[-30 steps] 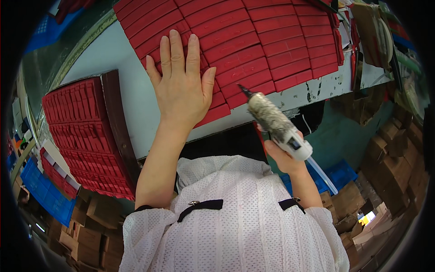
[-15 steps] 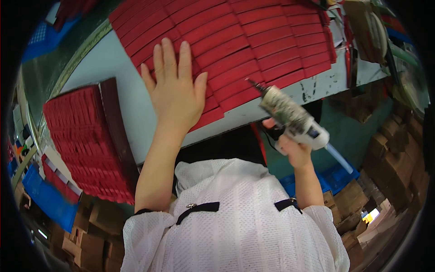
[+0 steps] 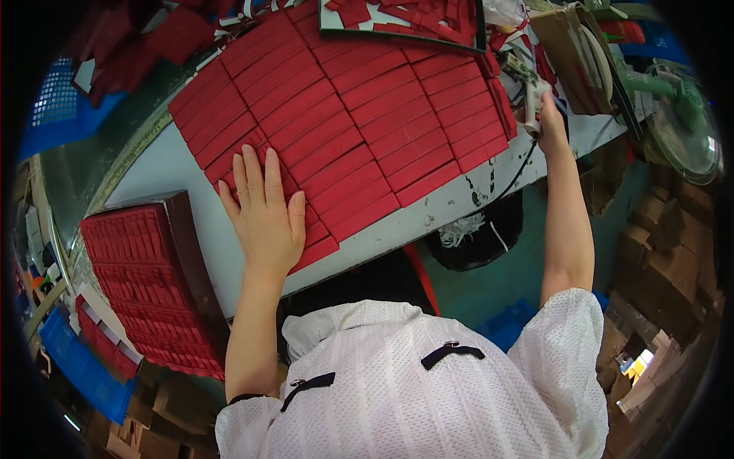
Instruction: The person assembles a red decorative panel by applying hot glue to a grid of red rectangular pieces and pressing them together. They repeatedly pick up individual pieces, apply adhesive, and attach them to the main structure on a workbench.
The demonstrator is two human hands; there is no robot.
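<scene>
Left hand [image 3: 265,218] spread flat, pressing red strips [image 3: 344,122] near the pale tabletop [image 3: 428,222] front edge, right hand [image 3: 549,126] closed round a glue gun [image 3: 529,96] just off the strips' right edge, bare tabletop alongside.

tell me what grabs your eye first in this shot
A wide sheet of overlapping red strips covers the pale table, with the left hand pressed flat on its near corner. At the sheet's right edge the right hand grips a glue gun. A stack of red pieces sits at the left.
</scene>
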